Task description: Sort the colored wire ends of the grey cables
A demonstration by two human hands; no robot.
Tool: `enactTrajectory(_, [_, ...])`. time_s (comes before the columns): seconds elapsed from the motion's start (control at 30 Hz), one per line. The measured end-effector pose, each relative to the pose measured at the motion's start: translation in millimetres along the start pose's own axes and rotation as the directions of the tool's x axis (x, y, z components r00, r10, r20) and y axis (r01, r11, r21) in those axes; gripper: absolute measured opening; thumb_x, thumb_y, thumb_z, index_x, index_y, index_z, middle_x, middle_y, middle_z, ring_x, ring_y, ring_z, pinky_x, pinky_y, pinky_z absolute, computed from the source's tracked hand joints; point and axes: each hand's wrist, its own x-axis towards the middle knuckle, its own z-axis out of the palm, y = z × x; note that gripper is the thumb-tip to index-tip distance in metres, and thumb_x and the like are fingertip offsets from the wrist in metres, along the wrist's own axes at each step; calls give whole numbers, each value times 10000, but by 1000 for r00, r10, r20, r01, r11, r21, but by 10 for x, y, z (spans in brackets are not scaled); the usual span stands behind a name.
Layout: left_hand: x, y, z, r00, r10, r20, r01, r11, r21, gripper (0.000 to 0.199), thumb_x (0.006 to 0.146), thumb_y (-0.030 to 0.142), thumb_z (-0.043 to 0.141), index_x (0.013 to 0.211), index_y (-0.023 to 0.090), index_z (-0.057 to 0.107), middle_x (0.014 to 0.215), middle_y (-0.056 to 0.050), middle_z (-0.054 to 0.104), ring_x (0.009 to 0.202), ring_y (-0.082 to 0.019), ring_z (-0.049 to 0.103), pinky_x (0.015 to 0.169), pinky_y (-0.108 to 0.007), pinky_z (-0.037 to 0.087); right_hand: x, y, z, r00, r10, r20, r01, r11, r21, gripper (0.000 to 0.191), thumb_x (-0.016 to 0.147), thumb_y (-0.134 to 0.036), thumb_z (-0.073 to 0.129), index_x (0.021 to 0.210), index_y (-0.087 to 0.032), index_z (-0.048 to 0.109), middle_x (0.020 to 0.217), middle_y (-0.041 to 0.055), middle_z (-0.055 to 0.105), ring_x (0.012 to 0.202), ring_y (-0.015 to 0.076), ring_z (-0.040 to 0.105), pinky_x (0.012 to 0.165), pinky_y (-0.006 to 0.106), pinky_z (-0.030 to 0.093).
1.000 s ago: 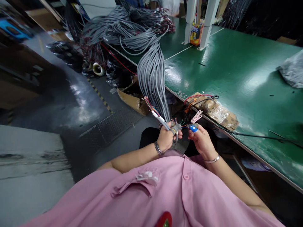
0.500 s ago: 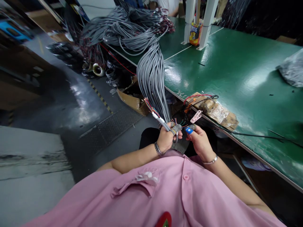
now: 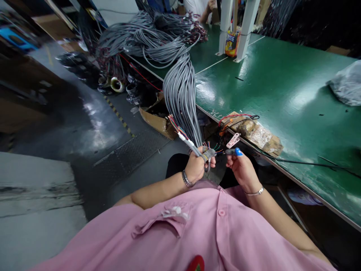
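My left hand is closed around grey cable, with grey covers on its fingers. The cable's upper end has a white sleeve and a fan of coloured wires with bare copper tips. Thin coloured wires also spread from beside the left thumb, pointing right. My right hand is just right of those wires, its thumb in a blue cover laid against a grey-covered forefinger and the other fingers curled. The forefinger tip is close to the wire ends; anything between thumb and finger is too small to make out.
A thick bundle of grey cables hangs over the edge of the green table. A taped wooden block with leads and a pink clip are at the table edge. A cardboard box stands below. Another person's arm shows behind.
My right hand has moved a little right, away from the thin wires, and its thumb has drawn back along the forefinger. My left hand and the cable have shifted slightly left.
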Motion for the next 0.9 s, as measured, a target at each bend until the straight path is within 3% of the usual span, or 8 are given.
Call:
enactTrajectory(0.2, [-52, 87, 93, 993, -3, 118, 5, 1000, -10, 321, 740, 437, 708, 695, 146, 580, 537, -10, 616, 414, -93, 544, 389, -194, 293, 165, -297, 62, 971, 138, 196, -147, 989, 30, 476, 751, -668, 611, 912, -223, 660, 819, 14, 615, 587, 106, 468, 562, 252, 452])
enactTrajectory(0.27, [-60, 114, 125, 989, -16, 147, 18, 1000, -14, 315, 737, 428, 714, 696, 147, 578, 533, -8, 614, 410, -95, 538, 390, -196, 306, 185, -328, 103, 979, 61, 197, -58, 998, -20, 418, 768, -617, 637, 881, -215, 662, 773, 4, 600, 574, 100, 448, 547, 242, 428])
enactTrajectory(0.33, [-57, 136, 141, 984, -30, 174, 33, 999, -12, 312, 725, 423, 724, 699, 147, 583, 522, -6, 608, 406, -96, 532, 387, -198, 311, 195, -305, 123, 987, -90, 130, 101, 992, -81, 346, 786, -547, 664, 820, -203, 660, 678, -13, 559, 548, 93, 418, 526, 232, 388])
enactTrajectory(0.4, [-41, 148, 141, 979, -44, 201, 46, 999, -6, 313, 716, 423, 730, 704, 143, 591, 519, -8, 604, 408, -98, 533, 384, -197, 307, 204, -251, 125, 966, -256, 37, 258, 952, -163, 337, 818, -529, 642, 767, -195, 655, 604, -22, 522, 530, 91, 398, 512, 230, 355])
enactTrajectory(0.47, [-17, 149, 134, 974, -58, 220, 61, 998, -8, 314, 718, 423, 728, 707, 140, 594, 521, -11, 603, 412, -98, 535, 383, -195, 302, 221, -203, 127, 937, -350, -25, 337, 918, -210, 387, 852, -563, 579, 752, -196, 650, 604, -13, 534, 536, 93, 408, 517, 233, 360])
enactTrajectory(0.53, [9, 140, 131, 971, -65, 228, 71, 997, -19, 303, 725, 414, 724, 710, 139, 594, 523, -11, 603, 412, -97, 534, 384, -193, 304, 249, -182, 143, 949, -315, -31, 307, 940, -152, 445, 852, -620, 532, 751, -200, 639, 637, -3, 555, 548, 98, 434, 527, 236, 391])
enactTrajectory(0.7, [54, 104, 154, 973, -72, 218, 80, 996, -29, 316, 705, 419, 732, 692, 141, 583, 522, -11, 603, 399, -94, 523, 384, -193, 315, 321, -216, 213, 995, -87, 49, 81, 990, 115, 439, 758, -641, 637, 828, -207, 646, 758, 11, 611, 598, 111, 503, 543, 237, 466])
enactTrajectory(0.9, [78, 62, 166, 977, -74, 201, 72, 997, 17, 342, 714, 431, 726, 682, 132, 564, 525, -12, 603, 402, -91, 530, 382, -183, 315, 357, -204, 234, 996, -85, 39, 71, 955, 287, 371, 694, -531, 765, 770, -185, 656, 672, -17, 599, 558, 85, 491, 548, 207, 478])
